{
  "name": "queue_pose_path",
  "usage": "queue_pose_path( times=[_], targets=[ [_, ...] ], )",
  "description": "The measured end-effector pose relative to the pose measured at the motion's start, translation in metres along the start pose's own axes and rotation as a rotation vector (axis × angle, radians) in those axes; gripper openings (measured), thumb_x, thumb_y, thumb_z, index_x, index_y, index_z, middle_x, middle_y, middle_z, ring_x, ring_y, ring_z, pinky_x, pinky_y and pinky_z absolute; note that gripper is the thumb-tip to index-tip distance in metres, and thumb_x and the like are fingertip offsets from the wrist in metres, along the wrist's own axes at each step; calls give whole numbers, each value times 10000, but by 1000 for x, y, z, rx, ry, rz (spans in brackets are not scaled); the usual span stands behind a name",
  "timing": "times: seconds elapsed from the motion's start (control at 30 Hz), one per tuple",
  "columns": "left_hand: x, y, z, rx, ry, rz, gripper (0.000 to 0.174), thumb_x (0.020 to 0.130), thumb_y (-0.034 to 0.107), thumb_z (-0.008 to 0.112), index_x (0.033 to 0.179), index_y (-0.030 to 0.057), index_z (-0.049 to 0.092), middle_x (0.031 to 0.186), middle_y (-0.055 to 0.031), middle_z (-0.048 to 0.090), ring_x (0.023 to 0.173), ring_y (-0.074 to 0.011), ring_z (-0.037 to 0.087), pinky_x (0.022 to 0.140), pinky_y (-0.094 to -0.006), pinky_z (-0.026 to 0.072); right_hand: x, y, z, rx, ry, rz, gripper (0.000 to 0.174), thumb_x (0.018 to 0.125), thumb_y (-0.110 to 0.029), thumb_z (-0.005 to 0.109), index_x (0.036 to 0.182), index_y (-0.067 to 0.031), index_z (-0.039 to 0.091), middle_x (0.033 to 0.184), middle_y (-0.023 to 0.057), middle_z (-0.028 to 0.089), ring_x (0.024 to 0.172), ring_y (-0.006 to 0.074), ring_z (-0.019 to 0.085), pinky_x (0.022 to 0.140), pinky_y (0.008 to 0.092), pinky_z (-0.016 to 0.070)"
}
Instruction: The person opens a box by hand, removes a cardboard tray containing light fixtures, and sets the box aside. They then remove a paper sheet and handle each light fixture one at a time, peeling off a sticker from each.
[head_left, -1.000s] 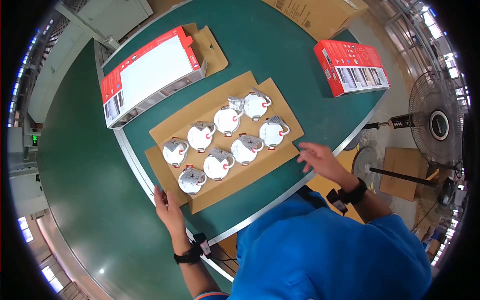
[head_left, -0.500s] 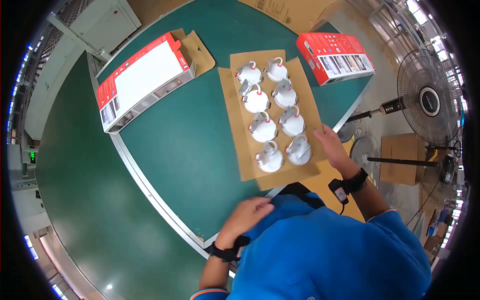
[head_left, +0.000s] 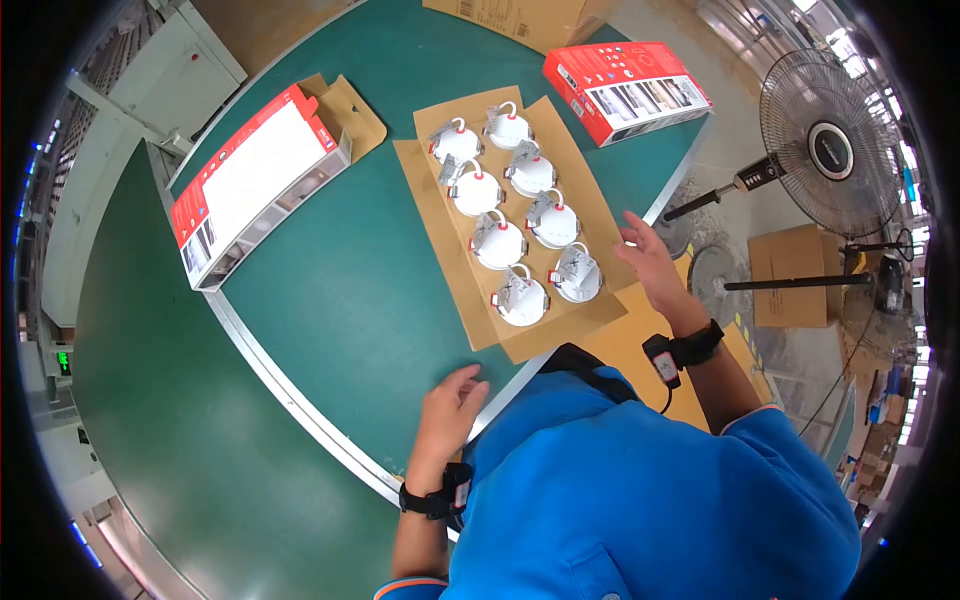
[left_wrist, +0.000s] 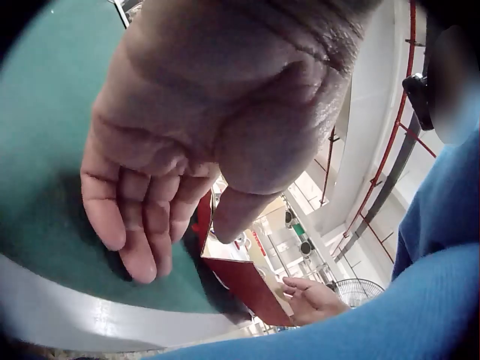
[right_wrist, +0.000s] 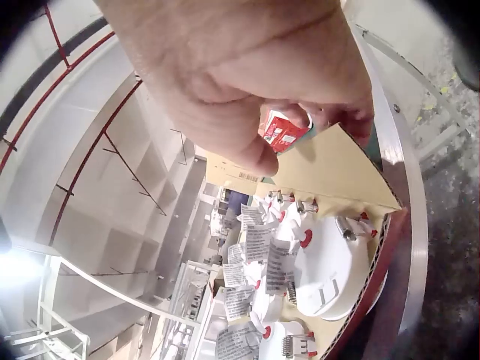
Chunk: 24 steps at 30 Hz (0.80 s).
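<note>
An open cardboard tray (head_left: 460, 275) holds several round white lights (head_left: 498, 246) in two rows, each with a cable loop and a printed tag. My right hand (head_left: 662, 272) is beside the tray's right edge, fingers relaxed; in the right wrist view the hand (right_wrist: 247, 82) hovers by a raised cardboard flap (right_wrist: 330, 169), and I cannot tell if it touches. My left hand (head_left: 447, 415) is near the table's front edge, below the tray's near left corner, holding nothing. In the left wrist view its palm (left_wrist: 202, 112) shows, the fingers loosely extended.
An opened red and white box (head_left: 265, 165) lies at the left of the green table (head_left: 340, 290). Another red box (head_left: 630, 90) lies at the back right, beside a large carton (head_left: 520, 22). A fan (head_left: 830, 150) stands off the table's right side.
The tray has turned so its long side runs away from me, and it has shifted right. My left hand has left the tray's left end and come to the front edge.
</note>
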<state>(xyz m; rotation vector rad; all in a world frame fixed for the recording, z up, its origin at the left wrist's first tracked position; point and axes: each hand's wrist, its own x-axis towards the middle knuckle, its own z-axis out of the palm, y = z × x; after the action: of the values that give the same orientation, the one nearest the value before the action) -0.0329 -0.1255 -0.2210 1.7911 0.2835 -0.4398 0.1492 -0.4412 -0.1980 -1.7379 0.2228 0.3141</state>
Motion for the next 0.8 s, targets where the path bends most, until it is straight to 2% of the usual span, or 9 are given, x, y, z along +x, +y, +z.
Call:
queue_pose_path(
  times=[0.17,0.37,0.47,0.57,0.67,0.8],
  targets=[
    [1,-3,-3,-56,-15,-18,350,917,119,625,1215,-60,590,882,-91,687,767,-138,631,706,-284,519,-12,0,5,-37,44,26,733,884,-127,631,1488,18,241,1360,180,473,1138,195,530,983,320,418],
    [5,2,-6,-40,-36,21,395,921,126,620,1262,-61,549,917,-89,681,792,-138,634,734,-279,513,-12,6,10,-30,-41,-32,687,885,-96,607,1470,36,271,1345,147,501,1190,194,511,1010,315,401],
    [13,17,-4,-46,74,90,431,925,116,609,1310,-48,504,947,-94,674,805,-139,631,740,-281,509,-8,4,14,44,-99,-48,634,886,-89,597,1442,46,323,1343,124,514,1209,187,505,1012,311,401],
    [26,31,-2,-79,110,89,448,923,101,601,1332,-35,480,958,-109,668,809,-149,633,729,-294,512,-6,-2,13,-54,-126,-36,568,889,-88,592,1401,47,386,1327,113,539,1190,171,526,1011,308,408],
    [31,52,3,148,192,157,406,919,91,595,1295,-33,505,917,-118,670,776,-158,641,704,-306,517,6,-6,4,27,-197,153,523,890,-84,591,1370,38,425,1294,106,567,1152,167,554,995,311,427],
    [48,35,13,48,184,159,308,918,67,577,1201,-51,545,849,-122,673,710,-164,647,665,-303,524,17,-13,-2,30,-324,160,451,911,-104,576,1324,48,476,1262,106,588,1118,162,574,957,309,457]
  ],
)
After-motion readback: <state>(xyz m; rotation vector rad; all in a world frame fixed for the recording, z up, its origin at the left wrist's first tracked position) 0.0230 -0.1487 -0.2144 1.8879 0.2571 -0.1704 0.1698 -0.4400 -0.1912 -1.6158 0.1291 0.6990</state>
